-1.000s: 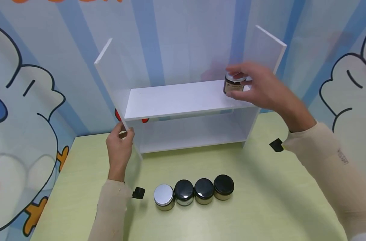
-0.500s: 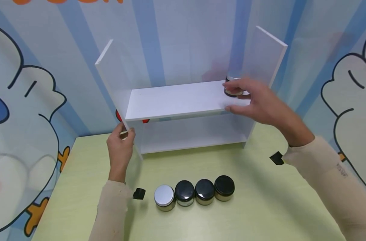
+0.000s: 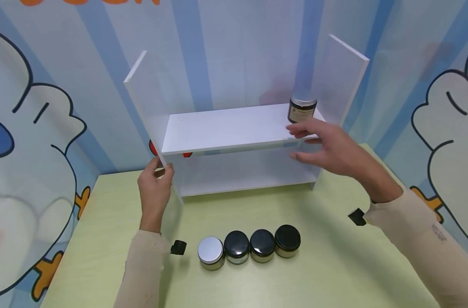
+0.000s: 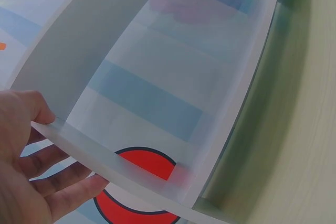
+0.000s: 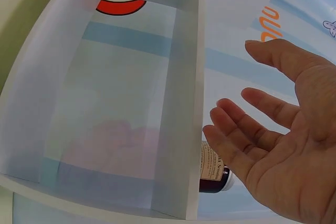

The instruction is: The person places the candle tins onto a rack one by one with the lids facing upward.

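A white two-tier shelf [image 3: 226, 128] stands at the back of the table. My left hand [image 3: 154, 188] grips the front edge of its left side panel [image 4: 79, 158], thumb on the inside and fingers outside. On the upper board, at the right end, sits a dark jar with a silver lid and a beige label [image 3: 302, 110]. My right hand [image 3: 326, 147] is in front of that jar, fingers spread and holding nothing. In the right wrist view the labelled jar [image 5: 212, 171] shows partly behind the fingers.
Several jars stand in a row on the table before the shelf: a silver-lidded jar [image 3: 211, 252] at the left, then black-lidded jars [image 3: 262, 244]. A patterned blue-striped backdrop [image 3: 238, 55] rises behind the shelf. The pale green table [image 3: 334, 265] extends around them.
My right hand has let go of the labelled jar on the upper board and moved down and toward me. My left hand keeps its grip on the side panel.
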A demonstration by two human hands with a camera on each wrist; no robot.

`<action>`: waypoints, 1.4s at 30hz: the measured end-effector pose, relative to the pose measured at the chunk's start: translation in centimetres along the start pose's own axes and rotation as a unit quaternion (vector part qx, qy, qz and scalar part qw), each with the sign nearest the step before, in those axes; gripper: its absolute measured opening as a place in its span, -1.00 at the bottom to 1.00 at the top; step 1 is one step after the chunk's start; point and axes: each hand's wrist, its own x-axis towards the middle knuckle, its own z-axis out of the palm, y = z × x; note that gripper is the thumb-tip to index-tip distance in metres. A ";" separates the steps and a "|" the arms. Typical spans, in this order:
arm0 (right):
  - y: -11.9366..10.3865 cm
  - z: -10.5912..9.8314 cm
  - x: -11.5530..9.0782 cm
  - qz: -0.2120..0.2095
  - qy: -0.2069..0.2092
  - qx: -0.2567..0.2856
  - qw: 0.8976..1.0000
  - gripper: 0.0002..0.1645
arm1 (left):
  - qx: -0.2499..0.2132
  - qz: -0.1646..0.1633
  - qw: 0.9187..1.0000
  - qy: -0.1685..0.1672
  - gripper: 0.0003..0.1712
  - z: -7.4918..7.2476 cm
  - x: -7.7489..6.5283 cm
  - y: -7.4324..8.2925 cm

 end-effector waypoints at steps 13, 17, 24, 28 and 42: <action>0.6 0.9 -1.5 0.003 -0.023 0.001 1.000 -0.33 | 0.002 0.000 1.000 -0.004 -0.48 -0.1 0.2 0.1; 1.0 1.2 -2.0 -0.007 -0.032 -0.003 0.999 -0.32 | 0.002 0.000 1.000 -0.004 -0.48 -0.1 0.2 0.1; 1.9 2.2 -3.0 -0.017 -0.052 -0.017 0.998 -0.32 | 0.001 -0.005 1.000 -0.005 -0.47 -0.2 0.2 0.1; 2.0 2.8 -3.7 -0.014 -0.056 -0.024 0.998 -0.33 | -0.001 -0.005 1.000 -0.003 -0.48 -0.2 0.2 0.1; 2.8 5.7 -5.9 0.012 -0.109 -0.023 0.994 -0.34 | -0.002 -0.004 1.000 -0.001 -0.49 -0.3 0.1 0.0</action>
